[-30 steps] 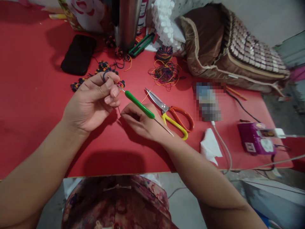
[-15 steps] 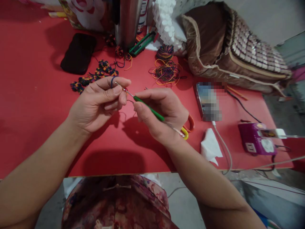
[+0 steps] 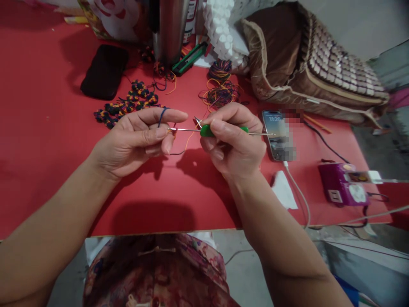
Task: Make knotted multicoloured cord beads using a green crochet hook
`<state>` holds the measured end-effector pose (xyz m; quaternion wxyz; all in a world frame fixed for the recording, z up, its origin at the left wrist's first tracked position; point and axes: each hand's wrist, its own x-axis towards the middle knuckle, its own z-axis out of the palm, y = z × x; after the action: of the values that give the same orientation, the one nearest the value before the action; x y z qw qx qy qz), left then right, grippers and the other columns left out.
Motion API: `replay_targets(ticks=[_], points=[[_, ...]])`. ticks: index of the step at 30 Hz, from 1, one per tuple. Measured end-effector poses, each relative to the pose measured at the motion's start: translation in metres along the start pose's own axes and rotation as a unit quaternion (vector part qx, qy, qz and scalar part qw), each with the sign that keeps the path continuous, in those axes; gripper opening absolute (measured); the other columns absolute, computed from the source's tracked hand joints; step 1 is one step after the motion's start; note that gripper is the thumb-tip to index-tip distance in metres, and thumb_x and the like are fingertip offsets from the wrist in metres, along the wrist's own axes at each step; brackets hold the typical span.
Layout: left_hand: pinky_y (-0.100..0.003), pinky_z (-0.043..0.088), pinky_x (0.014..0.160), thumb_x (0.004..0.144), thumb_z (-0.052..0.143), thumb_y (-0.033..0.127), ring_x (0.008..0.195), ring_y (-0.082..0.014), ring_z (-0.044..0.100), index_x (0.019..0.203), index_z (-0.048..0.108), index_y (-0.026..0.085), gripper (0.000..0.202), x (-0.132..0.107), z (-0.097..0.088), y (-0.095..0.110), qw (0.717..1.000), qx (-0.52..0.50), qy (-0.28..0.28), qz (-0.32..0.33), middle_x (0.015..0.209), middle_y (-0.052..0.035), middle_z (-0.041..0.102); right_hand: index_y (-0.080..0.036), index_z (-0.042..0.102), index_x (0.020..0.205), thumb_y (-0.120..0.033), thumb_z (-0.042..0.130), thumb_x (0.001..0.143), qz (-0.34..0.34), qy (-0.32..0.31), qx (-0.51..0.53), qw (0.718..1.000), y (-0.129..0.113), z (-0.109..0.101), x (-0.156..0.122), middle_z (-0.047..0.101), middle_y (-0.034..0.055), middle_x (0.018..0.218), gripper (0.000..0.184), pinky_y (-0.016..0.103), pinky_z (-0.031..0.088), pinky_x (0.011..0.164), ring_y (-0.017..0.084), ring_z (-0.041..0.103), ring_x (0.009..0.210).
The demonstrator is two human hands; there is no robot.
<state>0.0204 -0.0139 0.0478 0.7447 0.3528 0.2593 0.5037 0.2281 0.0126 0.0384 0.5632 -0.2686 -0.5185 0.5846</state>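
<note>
My right hand (image 3: 234, 143) grips a crochet hook with a green handle (image 3: 207, 130), held level over the red table (image 3: 47, 140). Its metal tip points left into the fingers of my left hand (image 3: 140, 140). My left hand pinches a thin multicoloured thread (image 3: 174, 149); the thread loops over its forefinger and hangs in a short arc below the hook. A chain of dark crocheted flowers (image 3: 128, 102) lies on the table just beyond my left hand.
A tangle of coloured thread (image 3: 220, 91) and a small thread ball lie behind my hands. A black pouch (image 3: 104, 70), a steel flask (image 3: 168, 30), a brown beaded bag (image 3: 306, 64), a phone (image 3: 276, 134), a white tissue (image 3: 283, 189) and a purple power strip (image 3: 343, 187) lie around.
My right hand rose from the table, took hold of the green handle and turned the hook level. It now covers the scissors. My left hand shifted slightly right, forefinger stretched out.
</note>
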Motion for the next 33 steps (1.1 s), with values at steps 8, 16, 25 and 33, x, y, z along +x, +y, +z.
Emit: replay_targets(ticks=[8,16,25,33], points=[[-0.014,0.039,0.051,0.091,0.087,0.012,0.06,-0.011,0.071,0.108,0.089,0.015,0.017,0.003,-0.001,0.0,1.0,0.004,0.015,0.001,0.065,0.0014,0.067,-0.023,0.076,0.08,-0.051,0.092,0.09,-0.052,0.028,-0.118,0.991,0.005,-0.009,-0.003,0.067,-0.0046,0.062,0.033,0.022,0.033,0.034,0.007,0.042,0.039],[-0.015,0.023,0.042,0.09,0.098,0.026,0.046,-0.0033,0.044,0.112,0.091,0.018,0.025,0.006,-0.006,-0.004,1.0,0.005,0.01,0.002,0.068,-0.0021,0.077,-0.029,0.083,0.089,-0.024,0.084,0.096,-0.179,0.016,-0.245,0.953,-0.002,0.004,-0.015,0.078,-0.0025,0.074,0.009,0.033,0.056,0.053,0.014,0.061,0.052],[-0.01,0.04,0.048,0.098,0.077,0.003,0.044,-0.0015,0.035,0.113,0.088,0.009,0.02,0.006,-0.005,-0.009,0.993,-0.12,0.019,0.007,0.07,-0.0032,0.078,-0.034,0.08,0.109,-0.021,0.075,0.104,-0.263,-0.05,-0.37,0.89,0.002,0.012,-0.021,0.087,0.0007,0.098,0.015,0.037,0.069,0.076,0.019,0.076,0.074],[-0.017,0.032,0.046,0.101,0.069,0.002,0.043,-0.0027,0.038,0.091,0.084,0.013,0.021,0.005,0.001,-0.003,0.991,-0.104,0.073,-0.05,0.064,0.0004,0.066,-0.04,0.077,0.122,-0.035,0.079,0.105,-0.16,-0.041,-0.311,0.936,0.011,0.012,-0.025,0.082,0.0015,0.104,0.017,0.041,0.066,0.074,0.02,0.073,0.075]])
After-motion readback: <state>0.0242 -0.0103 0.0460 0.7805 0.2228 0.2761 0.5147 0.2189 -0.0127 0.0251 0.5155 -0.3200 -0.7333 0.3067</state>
